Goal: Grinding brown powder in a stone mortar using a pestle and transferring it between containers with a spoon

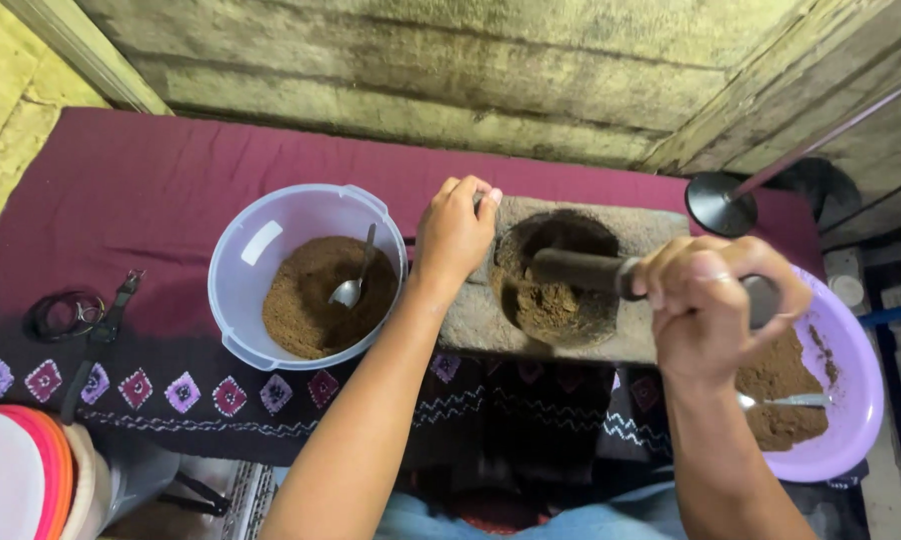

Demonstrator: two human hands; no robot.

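Gripping pestle (581,268) in right hand (706,300), left hand (454,235) steadying stone mortar (471,320).

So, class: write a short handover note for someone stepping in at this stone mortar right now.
Left hand grips the stone mortar by its rim. Right hand holds the pestle, its tip down in the bowl. Brown powder lies inside, part ground. Left bowl holds brown powder with a spoon; the purple bowl on the right also has powder and a spoon. Pounding is not finished.

soft, even daylight; dim at the 6 o'clock edge, slight glare on the white bowl (306,275), wide-angle bending towards the corners.
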